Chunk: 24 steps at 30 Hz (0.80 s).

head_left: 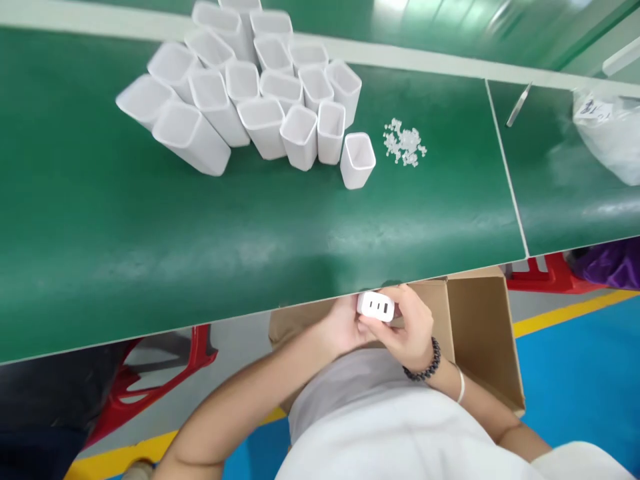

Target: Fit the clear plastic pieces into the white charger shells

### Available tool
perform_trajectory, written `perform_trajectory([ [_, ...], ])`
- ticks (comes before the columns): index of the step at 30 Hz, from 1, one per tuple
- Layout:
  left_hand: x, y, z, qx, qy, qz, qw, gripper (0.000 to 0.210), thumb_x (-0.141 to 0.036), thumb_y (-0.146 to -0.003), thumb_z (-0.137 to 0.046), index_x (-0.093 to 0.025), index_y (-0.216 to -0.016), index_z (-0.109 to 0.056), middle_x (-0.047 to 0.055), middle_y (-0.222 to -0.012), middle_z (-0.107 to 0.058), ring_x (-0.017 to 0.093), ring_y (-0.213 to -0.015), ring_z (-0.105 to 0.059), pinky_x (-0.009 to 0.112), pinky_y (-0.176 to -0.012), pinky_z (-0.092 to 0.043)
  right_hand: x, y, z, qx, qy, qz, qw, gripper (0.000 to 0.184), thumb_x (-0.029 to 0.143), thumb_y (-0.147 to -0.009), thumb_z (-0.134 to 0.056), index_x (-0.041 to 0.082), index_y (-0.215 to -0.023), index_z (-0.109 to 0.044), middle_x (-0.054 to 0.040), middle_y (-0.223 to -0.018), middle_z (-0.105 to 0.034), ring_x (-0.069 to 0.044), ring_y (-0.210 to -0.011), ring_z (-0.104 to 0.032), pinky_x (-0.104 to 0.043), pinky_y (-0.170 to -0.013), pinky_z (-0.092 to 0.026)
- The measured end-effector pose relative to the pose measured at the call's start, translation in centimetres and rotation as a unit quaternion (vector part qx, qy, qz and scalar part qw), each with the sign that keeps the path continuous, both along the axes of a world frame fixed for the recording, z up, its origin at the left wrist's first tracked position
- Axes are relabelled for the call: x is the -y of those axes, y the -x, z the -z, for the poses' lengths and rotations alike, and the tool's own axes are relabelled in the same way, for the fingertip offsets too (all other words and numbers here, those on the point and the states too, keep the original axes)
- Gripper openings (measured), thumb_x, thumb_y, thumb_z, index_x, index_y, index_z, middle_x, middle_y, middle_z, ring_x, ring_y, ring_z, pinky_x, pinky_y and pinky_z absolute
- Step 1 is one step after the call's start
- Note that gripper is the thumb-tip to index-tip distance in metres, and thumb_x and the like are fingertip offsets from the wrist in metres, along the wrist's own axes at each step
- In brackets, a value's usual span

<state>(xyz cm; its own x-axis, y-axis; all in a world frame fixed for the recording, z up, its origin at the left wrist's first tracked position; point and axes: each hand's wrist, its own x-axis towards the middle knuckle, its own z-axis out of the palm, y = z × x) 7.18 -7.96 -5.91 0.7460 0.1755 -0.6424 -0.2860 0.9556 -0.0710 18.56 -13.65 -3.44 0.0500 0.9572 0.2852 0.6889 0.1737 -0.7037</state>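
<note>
Below the table's front edge, close to my body, both hands meet on a white multi-port charger (376, 306). Its end face is turned up, with two small slots and one wider slot. My left hand (345, 327) is closed around its left and lower side, the fingers partly hidden. My right hand (413, 323), with a black beaded bracelet on the wrist, grips it from the right between thumb and fingers. On the table ahead stand several white open-topped housings (357, 160) in a cluster. A small heap of clear plastic bits (405, 143) lies to their right.
The green table (250, 227) runs across the view. A pen-like tool (519, 105) and a clear plastic bag (607, 130) with a label lie at its right. Under the edge is an open cardboard box (480, 320). Red stools (545, 273) stand on both sides.
</note>
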Motion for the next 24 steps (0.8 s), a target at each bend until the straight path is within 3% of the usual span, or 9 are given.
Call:
perform_trajectory([
  [4, 2.4, 1.3, -4.3, -0.091, -0.049, -0.011, 0.995, 0.030, -0.041, -0.085, -0.055, -0.018, -0.068, -0.045, -0.003, -0.059, -0.043, 0.009, -0.051, -0.038, 0.020, -0.045, -0.025, -2.1, -2.6, -4.0, 0.008, 0.011, -0.222, 0.975, 0.036, 0.050, -0.092, -0.059, 0.016, -0.102, -0.060, -0.0039, -0.075, -0.062, -0.016, -0.063, -0.056, -0.028, -0.056, -0.047],
  [6, 3.1, 2.3, -5.7, -0.091, -0.205, 0.003, 0.975, 0.038, -0.054, -0.088, -0.055, -0.019, -0.076, -0.047, -0.003, -0.066, -0.044, 0.008, -0.054, -0.036, 0.022, -0.049, -0.027, -3.4, -3.7, -6.1, 0.048, -0.008, -0.314, 0.948, 0.032, 0.043, -0.094, -0.053, 0.014, -0.104, -0.059, -0.0078, -0.082, -0.065, -0.017, -0.067, -0.057, -0.029, -0.057, -0.047],
  [10, 2.6, 3.3, -6.1, -0.173, -0.508, 0.001, 0.844, 0.032, -0.045, -0.086, -0.066, -0.021, -0.087, -0.045, -0.002, -0.080, -0.044, 0.011, -0.069, -0.041, 0.024, -0.063, -0.037, -5.9, -3.8, -8.2, 0.198, -0.030, -0.399, 0.895, 0.019, 0.025, -0.087, -0.051, 0.012, -0.098, -0.059, -0.0096, -0.084, -0.067, -0.019, -0.065, -0.056, -0.033, -0.054, -0.045],
  [12, 1.8, 3.4, -5.8, -0.225, -0.559, -0.018, 0.798, 0.024, -0.039, -0.090, -0.061, -0.023, -0.091, -0.044, -0.002, -0.082, -0.043, 0.011, -0.068, -0.041, 0.024, -0.061, -0.038, -7.4, -3.6, -8.6, 0.255, -0.067, -0.413, 0.872, 0.020, 0.018, -0.084, -0.050, 0.010, -0.100, -0.059, -0.0087, -0.080, -0.066, -0.019, -0.061, -0.055, -0.034, -0.051, -0.043],
  [15, -0.1, 3.7, -5.5, -0.276, -0.603, -0.081, 0.744, 0.029, -0.038, -0.095, -0.053, -0.028, -0.121, -0.044, 0.001, -0.095, -0.050, 0.011, -0.067, -0.045, 0.023, -0.058, -0.040, -11.9, -4.1, -9.4, 0.198, -0.105, -0.450, 0.865, 0.027, 0.019, -0.085, -0.051, 0.011, -0.110, -0.056, -0.0068, -0.082, -0.068, -0.018, -0.065, -0.059, -0.031, -0.056, -0.048],
  [17, -1.5, 4.0, -5.3, -0.349, -0.641, -0.110, 0.674, 0.044, -0.032, -0.095, -0.052, -0.032, -0.135, -0.036, 0.004, -0.107, -0.051, 0.009, -0.067, -0.047, 0.023, -0.058, -0.042, -17.1, -5.3, -9.8, 0.118, -0.079, -0.411, 0.901, 0.032, 0.022, -0.084, -0.057, 0.016, -0.116, -0.053, -0.0071, -0.098, -0.070, -0.018, -0.084, -0.065, -0.029, -0.072, -0.054],
  [20, -3.2, 4.0, -4.6, -0.463, -0.698, -0.082, 0.540, 0.031, -0.020, -0.094, -0.053, -0.028, -0.123, -0.050, 0.003, -0.109, -0.053, 0.006, -0.062, -0.046, 0.021, -0.058, -0.043, -27.2, -7.6, -9.2, 0.045, -0.036, -0.186, 0.981, 0.032, 0.019, -0.088, -0.059, 0.017, -0.117, -0.048, -0.0072, -0.105, -0.067, -0.021, -0.095, -0.065, -0.033, -0.079, -0.053],
  [22, -3.8, 3.7, -4.1, -0.501, -0.735, -0.055, 0.454, 0.020, -0.015, -0.093, -0.054, -0.024, -0.111, -0.056, 0.002, -0.105, -0.056, 0.005, -0.059, -0.045, 0.020, -0.057, -0.043, -33.8, -8.9, -7.6, 0.034, 0.017, -0.061, 0.997, 0.036, 0.016, -0.086, -0.063, 0.014, -0.118, -0.046, -0.0074, -0.106, -0.065, -0.023, -0.100, -0.065, -0.035, -0.084, -0.052],
  [24, -3.9, 3.3, -3.7, -0.519, -0.759, -0.036, 0.392, 0.017, -0.014, -0.091, -0.055, -0.022, -0.106, -0.058, 0.002, -0.102, -0.060, 0.005, -0.058, -0.045, 0.020, -0.056, -0.042, -39.0, -9.7, -5.6, 0.057, 0.078, 0.049, 0.994, 0.041, 0.015, -0.082, -0.070, 0.010, -0.116, -0.047, -0.0093, -0.112, -0.064, -0.022, -0.106, -0.062, -0.035, -0.094, -0.049],
])
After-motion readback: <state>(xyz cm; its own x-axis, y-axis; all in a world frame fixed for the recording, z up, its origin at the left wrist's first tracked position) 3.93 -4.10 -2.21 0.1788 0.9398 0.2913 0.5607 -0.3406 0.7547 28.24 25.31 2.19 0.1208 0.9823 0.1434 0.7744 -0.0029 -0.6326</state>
